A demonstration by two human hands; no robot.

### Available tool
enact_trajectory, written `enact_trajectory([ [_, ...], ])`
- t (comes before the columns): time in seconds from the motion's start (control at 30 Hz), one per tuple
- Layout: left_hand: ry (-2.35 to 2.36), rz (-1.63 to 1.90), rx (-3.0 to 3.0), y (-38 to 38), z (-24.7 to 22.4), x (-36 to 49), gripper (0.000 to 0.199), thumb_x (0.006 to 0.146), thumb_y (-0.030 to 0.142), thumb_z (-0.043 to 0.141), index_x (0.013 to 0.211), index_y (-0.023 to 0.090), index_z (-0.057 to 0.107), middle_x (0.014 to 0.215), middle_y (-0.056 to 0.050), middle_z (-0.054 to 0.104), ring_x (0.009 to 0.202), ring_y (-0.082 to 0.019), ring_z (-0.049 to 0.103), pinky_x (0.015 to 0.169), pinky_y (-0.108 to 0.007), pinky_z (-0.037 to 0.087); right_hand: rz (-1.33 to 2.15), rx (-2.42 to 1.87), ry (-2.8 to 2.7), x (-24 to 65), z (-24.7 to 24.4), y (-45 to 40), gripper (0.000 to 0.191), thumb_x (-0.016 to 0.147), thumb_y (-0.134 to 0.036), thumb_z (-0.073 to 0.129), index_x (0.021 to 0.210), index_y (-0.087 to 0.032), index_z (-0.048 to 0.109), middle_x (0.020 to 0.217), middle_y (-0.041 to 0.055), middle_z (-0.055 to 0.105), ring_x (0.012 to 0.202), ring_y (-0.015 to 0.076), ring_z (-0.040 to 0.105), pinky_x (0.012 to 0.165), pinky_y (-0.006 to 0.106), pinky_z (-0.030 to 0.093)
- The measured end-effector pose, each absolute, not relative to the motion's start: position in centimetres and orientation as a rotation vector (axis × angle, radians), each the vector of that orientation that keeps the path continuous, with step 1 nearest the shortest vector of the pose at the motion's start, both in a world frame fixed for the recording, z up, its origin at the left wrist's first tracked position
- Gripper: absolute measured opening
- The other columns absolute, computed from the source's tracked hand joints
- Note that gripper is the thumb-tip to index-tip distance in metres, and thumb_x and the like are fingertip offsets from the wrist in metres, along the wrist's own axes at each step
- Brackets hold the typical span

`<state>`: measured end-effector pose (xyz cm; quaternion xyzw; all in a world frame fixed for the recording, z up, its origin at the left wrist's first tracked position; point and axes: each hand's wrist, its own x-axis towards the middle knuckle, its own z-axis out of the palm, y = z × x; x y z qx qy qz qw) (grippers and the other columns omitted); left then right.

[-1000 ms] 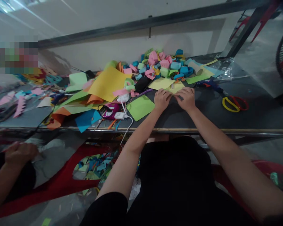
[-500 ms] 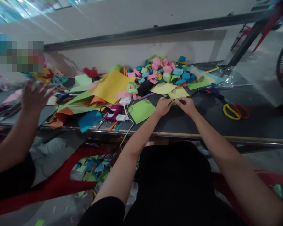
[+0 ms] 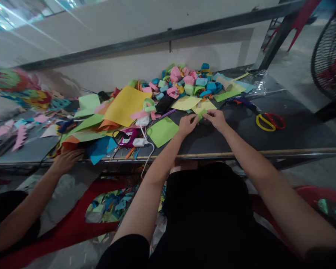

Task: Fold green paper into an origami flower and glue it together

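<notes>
A small piece of green paper [image 3: 202, 114] is pinched between my two hands just above the dark tabletop. My left hand [image 3: 188, 124] grips its left end, fingers closed. At its right end, the fingers of my right hand [image 3: 215, 118] close on it as well. Left of my left hand lies a flat green paper sheet [image 3: 162, 131]. Pale yellow sheets [image 3: 186, 102] lie just beyond my hands. Further back rises a heap of folded paper pieces [image 3: 189, 79] in pink, blue and green.
Scissors with red and yellow handles [image 3: 270, 122] and a blue glue gun [image 3: 242, 101] lie to the right. A purple power strip [image 3: 128, 137] with cables sits left. A co-worker's hand [image 3: 68, 160] rests at the table edge. A fan [image 3: 329, 56] stands far right.
The green paper between my fingers has come up into clearer view. The co-worker's raised hand has dropped to the orange paper at the table edge. My view has shifted slightly right.
</notes>
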<state>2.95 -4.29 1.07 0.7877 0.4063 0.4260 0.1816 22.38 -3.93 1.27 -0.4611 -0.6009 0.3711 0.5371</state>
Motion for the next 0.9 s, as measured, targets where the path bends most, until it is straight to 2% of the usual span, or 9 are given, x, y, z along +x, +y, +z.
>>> enact_trajectory([
  [0.07, 1.178, 1.206, 2.222, -4.2, 0.8, 3.0, 0.031, 0.099, 0.042, 0.061, 0.082, 0.020, 0.075, 0.074, -0.003, 0.076, 0.066, -0.018, 0.065, 0.067, -0.028, 0.046, 0.854, -1.123, -1.439, 22.5, 1.1, -3.8, 0.049, 0.065, -0.065, 0.088, 0.062, -0.021, 0.066, 0.059, 0.0011, 0.063, 0.056, 0.0141, 0.055, 0.059, 0.031, 0.047],
  [0.23, 1.199, 1.273, 2.316, -3.5, -0.2, 3.1, 0.027, 0.097, 0.044, 0.066, 0.100, 0.020, 0.078, 0.100, -0.010, 0.081, 0.093, -0.023, 0.073, 0.087, -0.035, 0.055, 0.841, -1.073, -1.399, 22.5, 0.9, -3.9, 0.040, 0.056, -0.055, 0.095, 0.062, -0.020, 0.076, 0.066, 0.0038, 0.073, 0.060, 0.0180, 0.064, 0.063, 0.034, 0.053],
  [0.37, 1.225, 1.314, 2.355, -2.9, -0.7, 3.0, 0.036, 0.105, 0.045, 0.055, 0.094, 0.020, 0.078, 0.096, -0.011, 0.079, 0.091, -0.021, 0.073, 0.086, -0.033, 0.054, 0.843, -1.059, -1.372, 22.2, 1.1, -4.1, 0.041, 0.050, -0.058, 0.095, 0.063, -0.023, 0.079, 0.070, 0.0045, 0.077, 0.064, 0.0217, 0.068, 0.069, 0.038, 0.057],
  [0.5, 1.293, 1.323, 2.419, -2.8, -0.9, 2.9, 0.042, 0.107, 0.046, 0.048, 0.099, 0.018, 0.078, 0.096, -0.014, 0.078, 0.092, -0.023, 0.072, 0.084, -0.034, 0.053, 0.868, -1.023, -1.407, 22.1, 1.5, -4.4, 0.048, 0.051, -0.062, 0.093, 0.077, -0.023, 0.084, 0.078, 0.0038, 0.080, 0.067, 0.0206, 0.069, 0.069, 0.037, 0.059],
  [0.7, 1.302, 1.207, 2.576, -3.3, -0.8, 3.5, 0.031, 0.105, 0.041, 0.057, 0.103, 0.016, 0.077, 0.099, -0.014, 0.078, 0.098, -0.023, 0.073, 0.089, -0.034, 0.051, 0.808, -1.057, -1.368, 22.6, 1.2, -4.3, 0.038, 0.061, -0.057, 0.091, 0.069, -0.021, 0.081, 0.070, 0.0043, 0.077, 0.068, 0.0228, 0.070, 0.073, 0.039, 0.059],
  [0.8, 1.373, 1.115, 2.587, -3.5, -0.6, 3.9, 0.024, 0.102, 0.038, 0.064, 0.108, 0.018, 0.075, 0.100, -0.011, 0.079, 0.097, -0.022, 0.072, 0.089, -0.033, 0.049, 0.751, -1.098, -1.241, 23.0, 0.5, -3.6, 0.036, 0.061, -0.053, 0.091, 0.072, -0.020, 0.080, 0.071, 0.0040, 0.076, 0.068, 0.0227, 0.070, 0.073, 0.039, 0.058],
  [0.9, 1.514, 1.167, 2.478, -3.7, -0.1, 3.8, 0.020, 0.099, 0.038, 0.069, 0.103, 0.019, 0.074, 0.099, -0.011, 0.078, 0.099, -0.024, 0.071, 0.094, -0.036, 0.047, 0.694, -1.105, -1.088, 23.4, -0.1, -2.7, 0.036, 0.065, -0.053, 0.087, 0.077, -0.020, 0.078, 0.068, 0.0016, 0.072, 0.063, 0.0193, 0.064, 0.068, 0.037, 0.056],
])
